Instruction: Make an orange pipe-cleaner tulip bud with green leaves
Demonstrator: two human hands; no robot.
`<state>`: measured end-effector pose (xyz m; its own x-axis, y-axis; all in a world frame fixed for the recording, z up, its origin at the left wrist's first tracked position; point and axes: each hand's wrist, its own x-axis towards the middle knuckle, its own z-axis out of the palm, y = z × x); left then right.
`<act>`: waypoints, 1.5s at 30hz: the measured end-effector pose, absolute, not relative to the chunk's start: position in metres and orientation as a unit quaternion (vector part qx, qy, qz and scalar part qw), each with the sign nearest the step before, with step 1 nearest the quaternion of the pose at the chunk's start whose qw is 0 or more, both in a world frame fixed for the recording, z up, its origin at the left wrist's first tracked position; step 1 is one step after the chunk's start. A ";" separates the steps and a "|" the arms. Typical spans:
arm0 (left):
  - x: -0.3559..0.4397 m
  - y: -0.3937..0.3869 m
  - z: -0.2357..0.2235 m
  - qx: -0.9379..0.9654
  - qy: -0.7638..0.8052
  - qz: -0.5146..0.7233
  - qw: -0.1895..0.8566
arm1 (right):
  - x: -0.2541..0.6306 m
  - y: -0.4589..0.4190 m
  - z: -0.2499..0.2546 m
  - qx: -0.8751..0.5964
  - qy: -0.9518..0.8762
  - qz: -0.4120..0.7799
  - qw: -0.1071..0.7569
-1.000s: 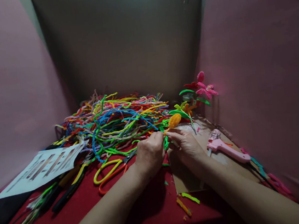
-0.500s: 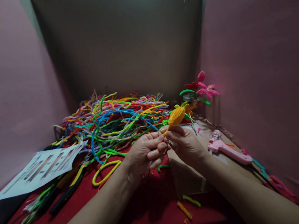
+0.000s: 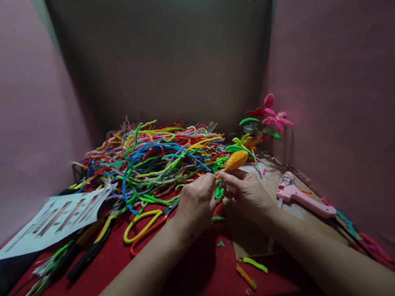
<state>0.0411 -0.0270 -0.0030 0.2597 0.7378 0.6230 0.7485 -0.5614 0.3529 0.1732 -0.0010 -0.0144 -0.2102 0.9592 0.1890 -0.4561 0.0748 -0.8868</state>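
An orange pipe-cleaner petal (image 3: 237, 160) with a short twisted stem is held up between my two hands. My left hand (image 3: 199, 196) is closed in a fist, its thumb and forefinger pinching the stem's end. My right hand (image 3: 246, 192) pinches the same stem nearer the petal, finger and thumb pressed together. Under my left wrist lie scissors (image 3: 142, 225) with yellow and orange handles, their blades partly hidden by the hand. Behind the hands is a heap of many-coloured pipe cleaners (image 3: 156, 154).
A pink glue gun (image 3: 305, 198) lies on a cardboard sheet (image 3: 248, 232) at right. Behind it stand finished pipe-cleaner flowers (image 3: 274, 116). At left are a printed paper (image 3: 53, 222), black-and-yellow pliers (image 3: 91, 248) and thin stems (image 3: 32, 292). Orange and green scraps (image 3: 246, 275) lie in front.
My left hand has turned over, knuckles now up, closing its fingers. The petal has tipped from upright-slanting to nearly level. More of the scissors shows.
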 end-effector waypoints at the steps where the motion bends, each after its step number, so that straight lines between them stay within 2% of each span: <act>1: 0.040 -0.026 -0.003 -0.791 -0.471 -0.391 0.005 | 0.173 -0.001 -0.014 -0.269 -0.472 0.622 0.564; 3: 0.038 -0.026 0.000 -0.775 -0.484 -0.407 -0.024 | 0.173 -0.003 -0.012 -0.256 -0.499 0.615 0.554; 5: 0.037 -0.027 0.006 -0.753 -0.498 -0.419 -0.098 | 0.174 -0.004 -0.010 -0.241 -0.529 0.601 0.548; 10: 0.039 -0.031 0.022 -0.654 -0.454 -0.429 -0.427 | 0.178 -0.004 -0.007 -0.229 -0.514 0.613 0.554; 13: 0.038 -0.031 0.025 -0.590 -0.389 -0.438 -0.556 | 0.178 -0.002 -0.008 -0.212 -0.448 0.676 0.545; 18: 0.034 -0.027 0.017 -0.516 -0.277 -0.424 -0.691 | 0.177 -0.002 -0.009 -0.175 -0.405 0.740 0.508; 22: 0.032 -0.025 0.015 -0.516 -0.244 -0.386 -0.724 | 0.176 -0.003 -0.010 -0.152 -0.423 0.729 0.516; 24: 0.034 -0.026 0.017 -0.552 -0.280 -0.382 -0.686 | 0.176 -0.002 -0.010 -0.163 -0.426 0.718 0.526; 26: 0.038 -0.027 0.019 -0.608 -0.352 -0.398 -0.590 | 0.175 -0.002 -0.009 -0.183 -0.410 0.713 0.539; 30: 0.044 -0.030 0.012 -0.718 -0.466 -0.444 -0.266 | 0.174 -0.003 -0.006 -0.210 -0.375 0.694 0.578; 34: 0.044 -0.031 -0.002 -0.793 -0.448 -0.405 0.075 | 0.172 -0.004 -0.006 -0.233 -0.353 0.687 0.591; 37: 0.042 -0.030 -0.008 -0.803 -0.426 -0.346 0.232 | 0.172 -0.005 -0.008 -0.260 -0.339 0.688 0.587; 39: 0.042 -0.030 -0.009 -0.802 -0.430 -0.310 0.274 | 0.172 -0.005 -0.009 -0.270 -0.343 0.684 0.584; 41: 0.041 -0.030 -0.009 -0.806 -0.437 -0.293 0.270 | 0.173 -0.006 -0.009 -0.273 -0.356 0.678 0.582; 45: 0.040 -0.027 -0.007 -0.811 -0.446 -0.343 0.160 | 0.172 -0.009 -0.008 -0.271 -0.376 0.676 0.573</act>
